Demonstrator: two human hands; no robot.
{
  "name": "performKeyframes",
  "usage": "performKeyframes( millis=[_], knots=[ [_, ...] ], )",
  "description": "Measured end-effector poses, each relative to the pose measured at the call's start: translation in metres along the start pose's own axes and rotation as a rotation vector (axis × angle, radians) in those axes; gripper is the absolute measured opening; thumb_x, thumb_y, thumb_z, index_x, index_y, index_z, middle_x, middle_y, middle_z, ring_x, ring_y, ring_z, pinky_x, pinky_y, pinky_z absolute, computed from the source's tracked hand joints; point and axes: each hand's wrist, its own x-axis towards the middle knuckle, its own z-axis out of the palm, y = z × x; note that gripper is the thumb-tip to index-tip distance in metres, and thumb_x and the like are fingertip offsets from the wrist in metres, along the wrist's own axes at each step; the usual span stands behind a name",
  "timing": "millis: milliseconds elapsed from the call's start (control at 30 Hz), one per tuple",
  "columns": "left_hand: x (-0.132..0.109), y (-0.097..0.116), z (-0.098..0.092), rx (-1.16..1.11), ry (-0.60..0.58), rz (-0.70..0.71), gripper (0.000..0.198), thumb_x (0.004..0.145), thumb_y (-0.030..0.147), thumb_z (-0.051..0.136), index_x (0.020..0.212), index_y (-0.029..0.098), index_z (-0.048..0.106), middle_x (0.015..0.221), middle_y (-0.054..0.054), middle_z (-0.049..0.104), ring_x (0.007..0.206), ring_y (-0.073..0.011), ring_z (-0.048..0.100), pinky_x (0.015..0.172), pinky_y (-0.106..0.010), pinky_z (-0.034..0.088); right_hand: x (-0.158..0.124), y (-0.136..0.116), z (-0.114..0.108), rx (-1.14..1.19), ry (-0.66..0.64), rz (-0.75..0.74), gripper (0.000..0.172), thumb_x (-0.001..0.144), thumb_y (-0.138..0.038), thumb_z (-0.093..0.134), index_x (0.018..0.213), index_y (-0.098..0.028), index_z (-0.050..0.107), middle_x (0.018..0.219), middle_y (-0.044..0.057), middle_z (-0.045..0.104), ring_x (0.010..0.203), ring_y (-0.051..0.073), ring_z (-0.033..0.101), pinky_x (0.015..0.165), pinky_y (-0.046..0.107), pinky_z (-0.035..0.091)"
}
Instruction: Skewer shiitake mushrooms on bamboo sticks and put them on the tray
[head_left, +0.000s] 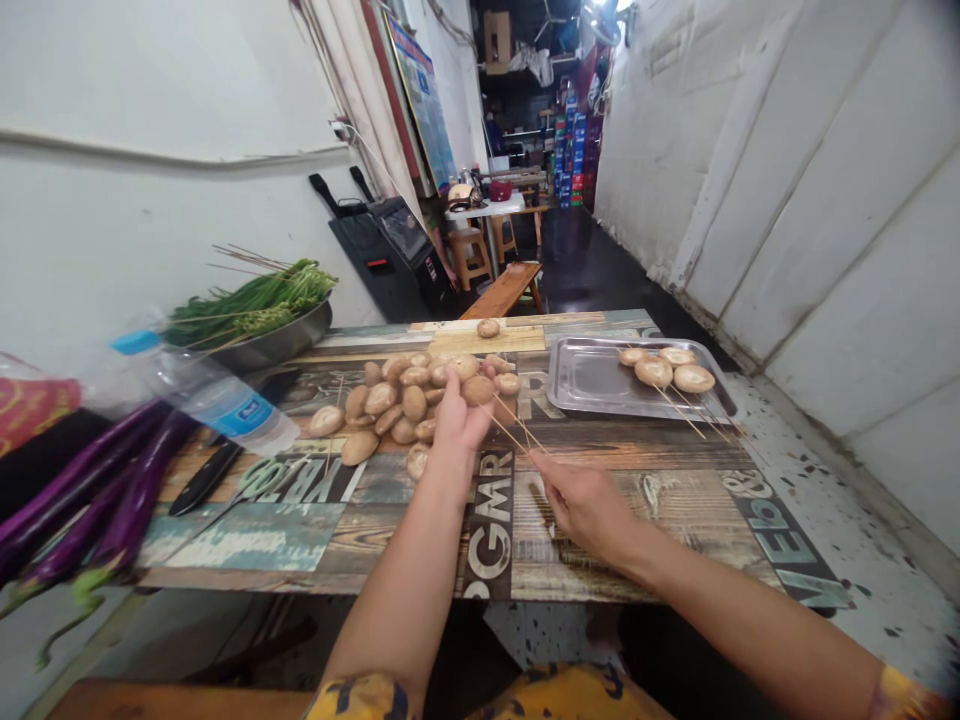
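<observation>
1. The left hand (461, 428) is closing its fingers around a mushroom (478, 391), at the right side of the mushroom pile (405, 402).
2. The right hand (589, 500), nearer the person and to the right, is pinching two thin skewers (519, 421).
3. Their long axis is running forward and leftward from the right-hand grip towards that mushroom; whether the tips are piercing it, I cannot tell.
4. A metal tray (589, 388) is lying beyond the right hand, slightly rightward.
</observation>
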Motion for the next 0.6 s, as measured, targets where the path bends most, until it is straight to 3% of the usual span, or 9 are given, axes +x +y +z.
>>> performKeyframes(
  millis=[600],
  knots=[
    [-0.002,-0.0025,0.0024,0.015,0.034,0.02,0.042,0.096,0.042,0.035,0.11,0.008,0.058,0.087,-0.011,0.065,0.076,-0.0148,0.064,0.066,-0.026,0.056,0.0004,-0.0007,-0.0013,0.016,0.006,0.012,0.043,0.089,-0.012,0.038,0.13,-0.01,0.054,0.099,0.013,0.073,0.085,0.018,0.069,0.078,0.029,0.052]
  ],
)
